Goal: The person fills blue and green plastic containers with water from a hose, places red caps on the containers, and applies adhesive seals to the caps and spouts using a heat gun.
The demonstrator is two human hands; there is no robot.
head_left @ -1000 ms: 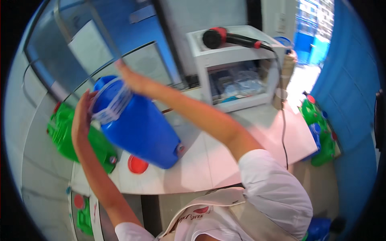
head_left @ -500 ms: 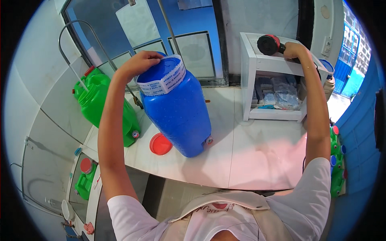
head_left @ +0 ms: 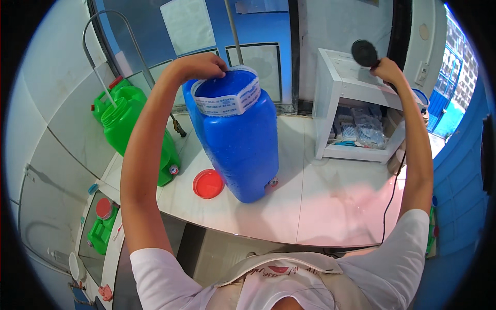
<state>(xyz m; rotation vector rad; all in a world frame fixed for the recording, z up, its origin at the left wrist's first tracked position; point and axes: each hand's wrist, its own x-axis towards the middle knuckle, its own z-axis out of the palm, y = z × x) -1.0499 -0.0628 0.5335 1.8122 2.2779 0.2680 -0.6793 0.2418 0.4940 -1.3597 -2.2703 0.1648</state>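
Both hands are occupied: fingers of the left hand (head_left: 200, 67) are curled over the rim of a blue container (head_left: 243, 142), touching the white printed band (head_left: 222, 106), though whether it is pinched cannot be told; by the right hand (head_left: 388, 71) a black blower (head_left: 365, 53) is gripped at its handle, well to the right of the container. Nearest, a red lid (head_left: 208, 184) is laid on the bench (head_left: 330, 217), just left of the container's foot. Upright on that bench the container is stood, its neck already encircled by the band; a snug fit looks unfinished, since the upper edge is seen standing loose and the blower is held apart. Part of the rim is covered by the left hand. To the container's left, a green container (head_left: 117, 135) is reached at its mouth by a curved metal tube (head_left: 111, 11). Farther back, space to the container's right is taken by a white cabinet (head_left: 329, 85) and, behind it, a metal rod (head_left: 233, 32) is seen.
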